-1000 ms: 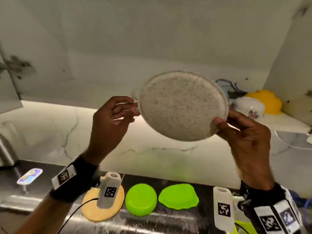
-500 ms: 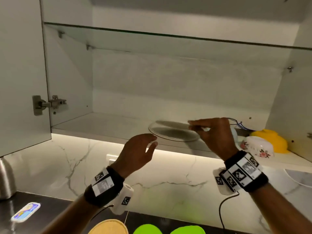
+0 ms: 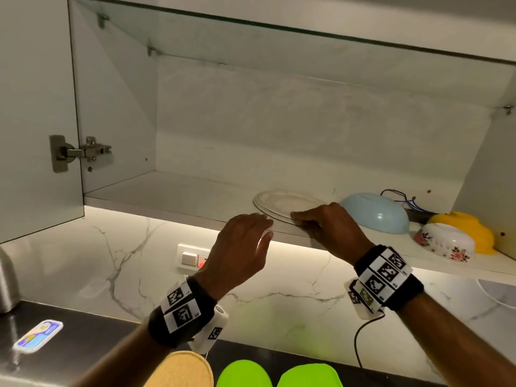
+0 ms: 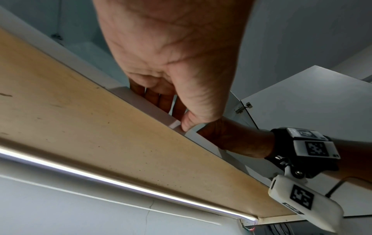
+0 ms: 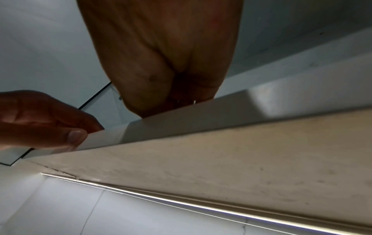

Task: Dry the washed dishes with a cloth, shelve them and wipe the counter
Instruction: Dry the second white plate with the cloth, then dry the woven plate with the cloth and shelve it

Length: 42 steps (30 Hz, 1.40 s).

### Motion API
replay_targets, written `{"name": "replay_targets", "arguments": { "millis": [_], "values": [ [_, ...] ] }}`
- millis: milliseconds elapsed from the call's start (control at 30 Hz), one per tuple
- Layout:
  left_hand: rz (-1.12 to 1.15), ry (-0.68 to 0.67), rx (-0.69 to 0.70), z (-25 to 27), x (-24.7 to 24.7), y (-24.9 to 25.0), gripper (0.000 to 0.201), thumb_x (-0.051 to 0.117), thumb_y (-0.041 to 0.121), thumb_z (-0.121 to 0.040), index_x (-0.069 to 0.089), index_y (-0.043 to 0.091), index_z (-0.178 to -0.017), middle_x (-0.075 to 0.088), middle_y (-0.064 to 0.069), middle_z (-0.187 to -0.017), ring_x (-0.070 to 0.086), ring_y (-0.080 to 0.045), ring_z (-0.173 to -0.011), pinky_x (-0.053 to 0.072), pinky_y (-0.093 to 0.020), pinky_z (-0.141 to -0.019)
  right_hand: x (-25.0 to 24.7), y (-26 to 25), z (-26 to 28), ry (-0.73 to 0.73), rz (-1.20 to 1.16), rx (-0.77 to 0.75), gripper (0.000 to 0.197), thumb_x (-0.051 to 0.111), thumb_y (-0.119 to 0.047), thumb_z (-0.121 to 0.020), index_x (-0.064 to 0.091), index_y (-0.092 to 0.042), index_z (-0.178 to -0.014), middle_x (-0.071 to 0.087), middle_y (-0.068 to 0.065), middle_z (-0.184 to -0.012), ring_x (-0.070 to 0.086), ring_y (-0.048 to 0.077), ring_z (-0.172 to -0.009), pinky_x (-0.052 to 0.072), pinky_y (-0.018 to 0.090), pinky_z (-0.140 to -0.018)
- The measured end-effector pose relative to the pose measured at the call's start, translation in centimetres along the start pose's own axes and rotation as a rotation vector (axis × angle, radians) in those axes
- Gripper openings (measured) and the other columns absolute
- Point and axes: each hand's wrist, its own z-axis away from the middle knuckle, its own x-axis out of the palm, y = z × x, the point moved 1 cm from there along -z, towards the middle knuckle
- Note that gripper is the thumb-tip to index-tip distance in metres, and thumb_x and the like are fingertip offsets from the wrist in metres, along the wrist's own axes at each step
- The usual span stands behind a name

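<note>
A speckled whitish plate (image 3: 284, 203) lies flat on the cabinet's bottom shelf (image 3: 167, 196), close to the front edge. My right hand (image 3: 303, 217) rests on the plate's near rim, its fingers stretched out to the left; the thumb is hidden. In the right wrist view only the palm of my right hand (image 5: 161, 63) shows above the shelf edge (image 5: 201, 114). My left hand (image 3: 264, 229) hovers at the shelf's front edge just left of the plate, relaxed and holding nothing. Its thumb tip (image 4: 186, 124) touches the shelf edge.
To the right on the shelf lie an upturned light blue bowl (image 3: 377, 213), a floral white bowl (image 3: 444, 241) and a yellow dish (image 3: 466, 227). The cabinet door (image 3: 36, 107) stands open at left, under a glass shelf (image 3: 279, 29). Green dishes (image 3: 243, 372) lie on the dark counter.
The plate, held up in both hands a second ago, went onto the shelf and now lies flat. My left hand let go and rose to the shelf edge; my right hand lowered onto the rim.
</note>
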Motion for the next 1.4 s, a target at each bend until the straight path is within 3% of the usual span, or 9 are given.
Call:
{"name": "replay_targets", "arguments": {
  "millis": [400,500,633,767,867,967,1133,1300,1400],
  "values": [
    [0.003,-0.013,0.024,-0.1,-0.6,0.3,0.025,0.066,0.023,-0.097,0.073,0.011,-0.118,0.072,-0.001,-0.121,0.066,-0.018,-0.113,0.047,-0.032,-0.106,0.9,-0.3,0.0,0.068,-0.152,0.038,0.024,0.073,-0.012,-0.094,0.076,-0.012,-0.118,0.076,0.004,-0.115,0.074,0.016,-0.104,0.056,0.029,-0.099],
    [0.014,-0.028,0.015,-0.2,-0.7,0.3,0.025,0.065,0.022,-0.097,0.073,0.011,-0.118,0.072,-0.002,-0.12,0.066,-0.019,-0.112,0.049,-0.034,-0.103,1.0,-0.5,0.2,0.089,-0.175,0.042,0.024,0.072,-0.009,-0.095,0.075,-0.008,-0.119,0.074,0.007,-0.118,0.073,0.019,-0.106,0.05,0.014,-0.099],
    [0.028,-0.111,0.061,-0.1,-0.9,-0.4,0.032,0.06,0.023,-0.101,0.069,0.007,-0.127,0.07,-0.007,-0.126,0.065,-0.025,-0.116,0.047,-0.039,-0.105,0.7,-1.9,1.4,0.28,-0.048,0.023,0.026,0.071,-0.016,-0.096,0.075,-0.008,-0.12,0.074,0.012,-0.121,0.075,0.027,-0.102,0.058,0.04,-0.096],
    [0.064,-0.199,0.058,2.2,-2.6,0.3,0.043,0.057,0.015,-0.101,0.055,-0.001,-0.141,0.053,-0.016,-0.149,0.048,-0.028,-0.141,0.034,-0.045,-0.12,2.8,-5.5,6.4,0.655,-0.025,-0.057,0.019,0.066,-0.014,-0.099,0.077,-0.006,-0.112,0.076,0.006,-0.117,0.074,0.024,-0.104,0.059,0.04,-0.091],
    [0.135,-0.154,-0.015,5.5,-4.1,0.9,0.039,0.056,0.001,-0.096,0.059,-0.004,-0.134,0.05,-0.018,-0.151,0.041,-0.029,-0.146,0.03,-0.051,-0.121,6.5,-7.9,11.0,0.703,-0.072,-0.082,0.015,0.066,-0.01,-0.097,0.077,-0.004,-0.105,0.077,0.006,-0.109,0.074,0.027,-0.099,0.059,0.041,-0.088],
    [0.126,-0.168,-0.094,11.0,-4.6,0.4,0.03,0.057,-0.007,-0.089,0.066,-0.001,-0.117,0.059,-0.016,-0.141,0.05,-0.031,-0.138,0.036,-0.054,-0.115,12.3,-9.0,15.3,0.547,-0.214,0.0,0.012,0.066,-0.008,-0.096,0.077,-0.006,-0.096,0.075,0.006,-0.1,0.071,0.027,-0.093,0.058,0.036,-0.083],
    [0.067,-0.513,-0.373,24.0,-2.0,-2.9,0.018,0.054,0.002,-0.087,0.067,0.011,-0.096,0.068,-0.007,-0.113,0.062,-0.03,-0.111,0.048,-0.046,-0.097,25.2,-8.9,22.6,0.026,-0.467,0.393,0.008,0.068,-0.017,-0.089,0.076,-0.016,-0.089,0.073,-0.001,-0.088,0.067,0.016,-0.077,0.058,0.039,-0.067],
    [-0.104,-0.963,-0.823,34.3,-0.6,-6.0,0.019,0.063,0.011,-0.081,0.07,0.01,-0.1,0.071,-0.011,-0.104,0.062,-0.033,-0.104,0.051,-0.042,-0.093,34.5,-8.5,27.0,-0.405,-0.574,0.641,0.012,0.072,-0.008,-0.084,0.079,-0.011,-0.093,0.078,0.003,-0.09,0.07,0.016,-0.081,0.058,0.041,-0.081],
    [-0.198,-1.17,-1.092,38.5,-0.1,-8.3,0.028,0.065,0.013,-0.079,0.068,0.002,-0.104,0.071,-0.02,-0.108,0.065,-0.039,-0.104,0.056,-0.043,-0.087,38.2,-8.4,28.0,-0.594,-0.55,0.66,0.026,0.069,-0.013,-0.087,0.076,-0.008,-0.111,0.076,0.007,-0.108,0.07,0.022,-0.101,0.055,0.038,-0.094]
  ]
}}
